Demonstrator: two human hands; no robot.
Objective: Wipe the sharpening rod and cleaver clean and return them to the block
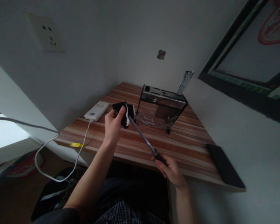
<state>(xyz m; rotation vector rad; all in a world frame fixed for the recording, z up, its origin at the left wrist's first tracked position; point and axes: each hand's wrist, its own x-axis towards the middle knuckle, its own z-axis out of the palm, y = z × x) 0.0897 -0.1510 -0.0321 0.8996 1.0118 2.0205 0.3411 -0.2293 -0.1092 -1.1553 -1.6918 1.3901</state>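
Black cloth [121,108] with a white edge was pinched in the left hand [114,121], with the thumb pressed on top, perhaps so it would not slip. With the cloth as the middle of a clock, a steel sharpening rod [142,135] was pointed down between four and five o'clock. Its black handle [160,157] was gripped by the right hand [172,170], likely so the long rod could be kept steady. The two hands were held well apart. The rod's tip was held at the cloth's edge; whether it was wrapped could not be told. A see-through knife block [162,107] was set at three o'clock, with a plastic-wrapped handle [185,82] stuck up, probably for easy reach. A white power bank [96,111] was laid at nine.
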